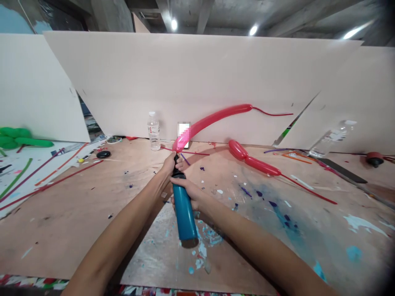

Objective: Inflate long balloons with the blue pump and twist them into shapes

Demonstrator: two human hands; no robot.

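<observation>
My right hand [190,190] is wrapped round the blue barrel of a balloon pump [184,213], which slants away from me above the table. At the pump's black nozzle, my left hand [170,163] pinches the mouth of a long red balloon [224,114]. Mostly inflated, this balloon arcs up and to the right, ending in a thin limp tail. Behind its lower part stands a phone [184,130] with a lit, pixelated screen. Another red balloon [262,165], twisted into two segments with a thin tail, lies on the table to the right.
Water bottles [153,133] [335,137] stand at the back left and lean at the right. White boards [203,78] rise behind the table [92,230]. Green balloons [15,137] and several uninflated balloons lie left. A black flat bar [345,170] lies right, among paint stains and scraps.
</observation>
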